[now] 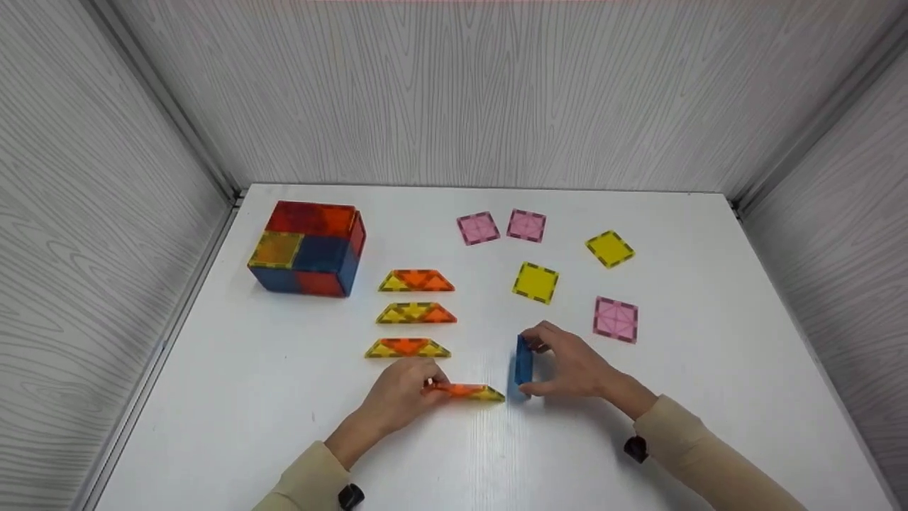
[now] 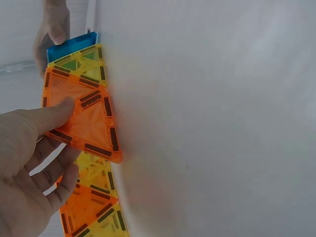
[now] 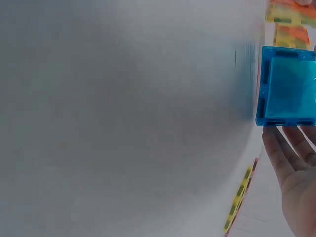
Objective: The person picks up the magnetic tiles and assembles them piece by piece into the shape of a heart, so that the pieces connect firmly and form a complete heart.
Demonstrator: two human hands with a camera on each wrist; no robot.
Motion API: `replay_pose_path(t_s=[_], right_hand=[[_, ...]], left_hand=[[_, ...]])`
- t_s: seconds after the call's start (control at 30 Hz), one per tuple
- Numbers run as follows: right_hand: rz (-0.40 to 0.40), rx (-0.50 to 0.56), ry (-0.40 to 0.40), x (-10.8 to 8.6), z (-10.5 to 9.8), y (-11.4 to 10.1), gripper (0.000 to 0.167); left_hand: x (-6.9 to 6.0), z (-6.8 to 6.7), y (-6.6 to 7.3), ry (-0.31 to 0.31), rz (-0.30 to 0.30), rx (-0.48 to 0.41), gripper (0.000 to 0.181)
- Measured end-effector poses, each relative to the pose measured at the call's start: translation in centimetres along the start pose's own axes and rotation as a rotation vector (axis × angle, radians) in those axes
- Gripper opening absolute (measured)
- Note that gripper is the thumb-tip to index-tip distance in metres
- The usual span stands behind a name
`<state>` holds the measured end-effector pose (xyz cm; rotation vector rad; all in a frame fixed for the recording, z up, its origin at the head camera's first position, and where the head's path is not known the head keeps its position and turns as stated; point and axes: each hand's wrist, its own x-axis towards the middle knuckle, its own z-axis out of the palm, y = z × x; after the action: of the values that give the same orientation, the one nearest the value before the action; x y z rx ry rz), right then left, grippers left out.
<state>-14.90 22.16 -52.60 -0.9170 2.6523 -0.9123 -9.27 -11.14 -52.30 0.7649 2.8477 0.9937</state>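
My left hand pinches a trapezoid strip of orange and yellow magnetic tiles near its left end, thumb lying on the orange face. The strip is tilted up on its long edge close to the tabletop. Across from it, my right hand holds a blue square magnetic tile on edge between thumb and fingers; its broad face shows in the right wrist view. From the head, a narrow gap separates the strip's yellow end from the blue tile.
Three similar trapezoid strips lie in a column beyond my left hand. A box built of red, blue and yellow tiles stands back left. Pink squares and yellow squares lie scattered at the right and back of the white table.
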Motion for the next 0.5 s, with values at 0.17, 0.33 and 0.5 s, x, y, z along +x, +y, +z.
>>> replay_pose_path(t_s=[0.17, 0.33, 0.5], right_hand=[[-0.024, 0.021, -0.020, 0.6, 1.2, -1.1, 0.075], [-0.043, 0.000, -0.032, 0.9, 1.7, -1.4, 0.077], [-0.082, 0.002, -0.024, 1.0, 1.7, -1.4, 0.078]], left_hand=[[0.8, 0.4, 0.7, -0.035, 0.010, 0.003, 0.010], [1.0, 0.5, 0.9, -0.063, 0.024, 0.015, 0.012], [0.5, -0.4, 0.1, -0.063, 0.073, -0.042, 0.024]])
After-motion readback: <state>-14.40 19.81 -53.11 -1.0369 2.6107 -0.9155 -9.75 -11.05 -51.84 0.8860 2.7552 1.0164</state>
